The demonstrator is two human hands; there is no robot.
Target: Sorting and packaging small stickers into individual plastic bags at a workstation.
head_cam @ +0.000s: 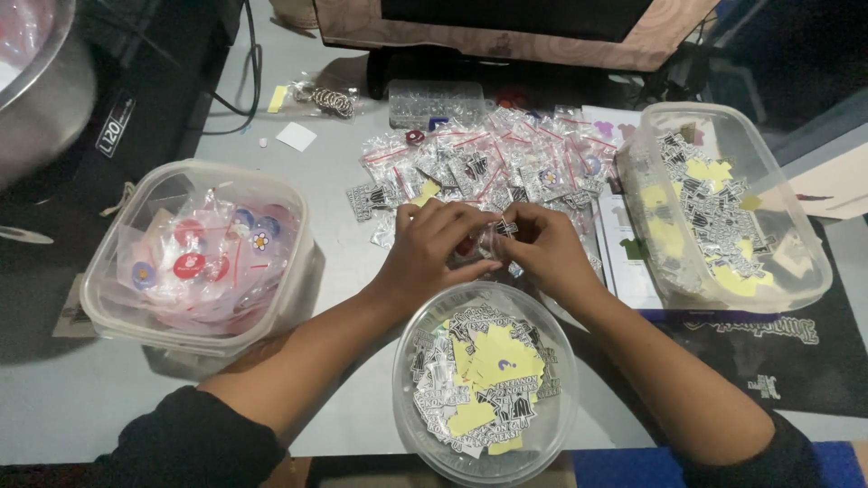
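1. A grey table (344,181) is filling the frame, with a square clear tub (194,258) of round coloured badges sitting at centre left and a rectangular clear tub (732,203) of yellow and black-and-white stickers lying at upper right.
2. A round clear bowl (484,380) of the same stickers is sitting at bottom centre, just below both hands.
3. A heap of small zip bags (488,167) is spreading across the upper centre, just above the knuckles.
4. The left hand (429,248) and right hand (542,248) are meeting at frame centre, fingertips facing each other — neither is nearer than the other.
5. A small clear packet (488,239) is lying directly between them, its long axis not readable; both sets of fingers are pinching narrow on it, left fingers (470,221) curling over it — the contents are too small to tell.
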